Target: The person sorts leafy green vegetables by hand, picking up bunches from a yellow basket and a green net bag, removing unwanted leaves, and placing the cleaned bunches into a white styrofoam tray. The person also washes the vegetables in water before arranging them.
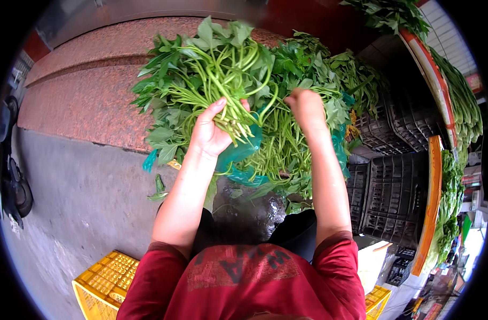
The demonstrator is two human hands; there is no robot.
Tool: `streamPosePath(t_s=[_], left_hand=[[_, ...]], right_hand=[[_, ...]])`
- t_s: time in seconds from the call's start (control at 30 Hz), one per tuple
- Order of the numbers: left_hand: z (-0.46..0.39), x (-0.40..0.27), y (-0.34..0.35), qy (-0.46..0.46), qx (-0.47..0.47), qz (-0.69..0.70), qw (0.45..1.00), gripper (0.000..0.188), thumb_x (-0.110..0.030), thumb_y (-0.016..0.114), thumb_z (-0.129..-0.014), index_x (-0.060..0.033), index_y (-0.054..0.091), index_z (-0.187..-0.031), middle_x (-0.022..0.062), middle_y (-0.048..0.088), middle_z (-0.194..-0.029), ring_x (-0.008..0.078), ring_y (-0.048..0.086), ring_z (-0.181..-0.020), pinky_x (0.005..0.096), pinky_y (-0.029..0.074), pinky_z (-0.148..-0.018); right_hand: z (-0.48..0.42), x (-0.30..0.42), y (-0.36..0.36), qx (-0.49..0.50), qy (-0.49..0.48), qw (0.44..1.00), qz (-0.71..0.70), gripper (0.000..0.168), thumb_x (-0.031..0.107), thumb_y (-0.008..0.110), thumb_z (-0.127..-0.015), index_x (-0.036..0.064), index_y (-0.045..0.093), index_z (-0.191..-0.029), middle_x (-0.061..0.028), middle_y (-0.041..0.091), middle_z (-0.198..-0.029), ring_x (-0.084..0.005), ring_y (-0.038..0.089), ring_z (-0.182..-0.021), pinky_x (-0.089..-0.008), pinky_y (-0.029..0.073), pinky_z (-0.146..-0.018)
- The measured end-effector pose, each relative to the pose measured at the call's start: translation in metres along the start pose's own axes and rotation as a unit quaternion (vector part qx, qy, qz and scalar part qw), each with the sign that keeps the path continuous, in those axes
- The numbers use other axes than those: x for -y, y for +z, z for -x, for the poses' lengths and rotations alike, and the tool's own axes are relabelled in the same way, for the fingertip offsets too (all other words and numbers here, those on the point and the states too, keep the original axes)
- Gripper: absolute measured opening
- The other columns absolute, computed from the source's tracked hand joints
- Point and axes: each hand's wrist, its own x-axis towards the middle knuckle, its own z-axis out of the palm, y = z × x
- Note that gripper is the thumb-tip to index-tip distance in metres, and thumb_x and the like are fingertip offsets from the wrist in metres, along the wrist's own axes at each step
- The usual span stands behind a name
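A bunch of long-stemmed leafy greens (224, 76), resembling sweet potato leaves, rests in my left hand (212, 130). My thumb lies across the stems; their cut ends point down towards me and the leaves fan out away from me. To the right, my right hand (306, 110) is curled above a larger pile of the same greens (282, 148). Its fingertips are blurred and partly turned away, so whether a stem is pinched there is unclear. Teal plastic sheeting (244, 150) shows under and around the pile.
Left of the greens is a reddish granite step (87, 104) above a grey concrete floor (79, 176). Black plastic crates (396, 196) stand at the right, near raised vegetable displays with an orange edge (428, 208). A yellow crate (107, 280) sits at lower left. Loose leaves (159, 188) lie on the floor.
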Motion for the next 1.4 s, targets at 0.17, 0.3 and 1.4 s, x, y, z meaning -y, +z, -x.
streamPosePath(t_s=[0.17, 0.3, 1.4], left_hand=[[-0.004, 0.024, -0.001, -0.037, -0.074, -0.112, 0.99, 0.03, -0.011, 0.058, -0.078, 0.0047, 0.05, -0.102, 0.0205, 0.058, -0.096, 0.0295, 0.058, -0.092, 0.0402, 0.048, -0.081], [-0.002, 0.043, -0.006, -0.062, -0.054, -0.18, 0.98, 0.041, -0.02, 0.06, -0.079, 0.0029, 0.047, -0.11, 0.0181, 0.057, -0.1, 0.0295, 0.056, -0.095, 0.0402, 0.045, -0.085], [0.007, 0.035, 0.006, -0.095, -0.035, -0.152, 0.983, 0.04, -0.007, 0.057, -0.074, 0.0016, 0.047, -0.112, 0.0144, 0.058, -0.099, 0.0243, 0.058, -0.09, 0.0361, 0.047, -0.082]], right_hand=[[0.023, -0.021, -0.09, -0.284, 0.145, 0.885, -0.338, 0.019, 0.005, 0.053, -0.082, -0.003, 0.057, -0.099, -0.012, 0.062, -0.074, -0.0134, 0.061, -0.061, -0.0235, 0.05, -0.056], [0.058, 0.02, -0.101, -0.411, 0.075, 0.801, -0.43, 0.021, 0.006, 0.052, -0.085, -0.006, 0.054, -0.102, -0.0124, 0.061, -0.076, -0.0133, 0.06, -0.06, -0.0219, 0.05, -0.054], [0.075, 0.077, 0.014, -0.203, 0.089, 0.844, -0.489, 0.017, 0.006, 0.05, -0.085, -0.002, 0.056, -0.099, -0.015, 0.052, -0.099, -0.0258, 0.054, -0.081, -0.0322, 0.047, -0.069]])
